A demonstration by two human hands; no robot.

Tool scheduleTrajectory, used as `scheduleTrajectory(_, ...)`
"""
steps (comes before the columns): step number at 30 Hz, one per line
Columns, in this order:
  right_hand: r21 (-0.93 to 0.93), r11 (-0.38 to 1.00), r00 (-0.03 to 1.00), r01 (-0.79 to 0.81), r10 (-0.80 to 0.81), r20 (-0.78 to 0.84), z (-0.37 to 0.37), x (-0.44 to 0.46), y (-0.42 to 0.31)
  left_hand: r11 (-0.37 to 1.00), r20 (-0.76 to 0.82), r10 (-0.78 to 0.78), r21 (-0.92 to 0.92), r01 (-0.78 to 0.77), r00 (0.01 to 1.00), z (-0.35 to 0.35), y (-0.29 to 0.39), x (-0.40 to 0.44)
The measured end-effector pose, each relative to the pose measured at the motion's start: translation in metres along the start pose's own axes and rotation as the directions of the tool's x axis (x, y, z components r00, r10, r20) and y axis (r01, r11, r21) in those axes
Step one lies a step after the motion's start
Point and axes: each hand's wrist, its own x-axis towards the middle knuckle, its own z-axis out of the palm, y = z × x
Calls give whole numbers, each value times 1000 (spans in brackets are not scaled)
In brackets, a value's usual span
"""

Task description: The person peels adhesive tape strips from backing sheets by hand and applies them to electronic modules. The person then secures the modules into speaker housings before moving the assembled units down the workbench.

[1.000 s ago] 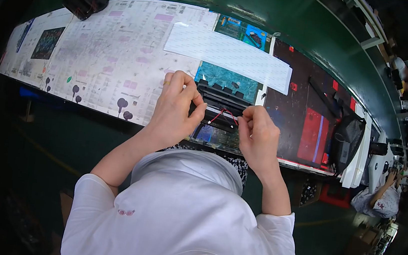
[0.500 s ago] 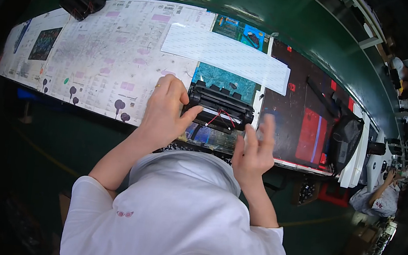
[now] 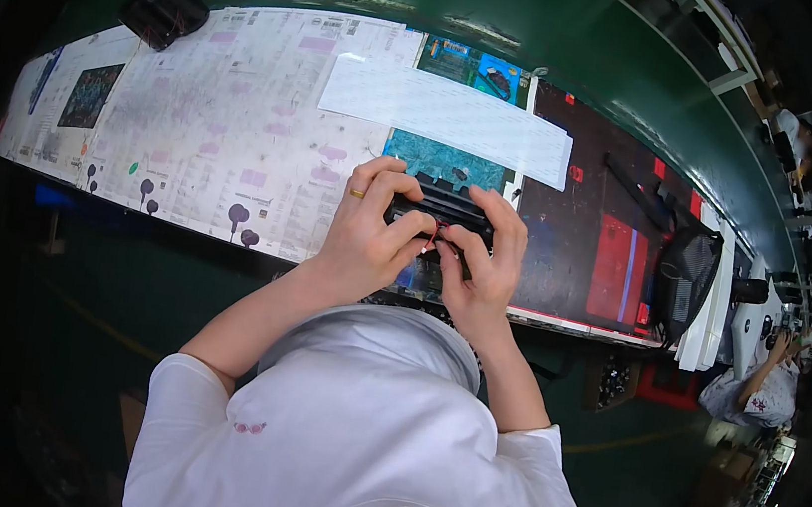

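A long black device [image 3: 450, 201] lies on the table, partly hidden by both hands. My left hand [image 3: 368, 231] grips its left part, with the fingers over the far side and the thumb near the middle. At the right part, my right hand [image 3: 488, 256] has its fingers bent round the device, thumb and index finger close to the red wires [image 3: 436, 236]. The wires, with a small white connector, show between the two hands. Whether the fingertips pinch the wires is too small to tell.
A stack of white printed strips [image 3: 452, 114] lies beyond the device. Two joined black round parts [image 3: 165, 12] stand at the far left. A black mesh bag [image 3: 688, 281] rests at the right, beside white strips. A co-worker [image 3: 756, 386] is at the far right.
My right hand, open and off the device half a second ago, has moved left onto it. My left hand has moved slightly right, its thumb now at the wires.
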Motion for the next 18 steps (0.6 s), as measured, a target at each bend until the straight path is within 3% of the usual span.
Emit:
scheduleTrajectory(5,27,999,998,32,-33,50,-10,0,15,1000,-5,-7,9,7,1000,-5,-4,3)
scheduleTrajectory(9,62,993,987,100,-107,118,-21,-5,38,994,-69,100,-34,-103,993,-12,-20,5)
scheduleTrajectory(12,158,987,981,15,-46,189,-25,-5,47,970,-37,54,-236,-62,998,-27,-45,6)
scheduleTrajectory(15,214,976,975,-45,-4,222,-35,22,60,997,-145,-9,75,20,989,-82,-97,27)
scheduleTrajectory(18,333,919,973,-212,168,159,-35,55,90,848,-306,-98,472,241,947,-152,-185,50)
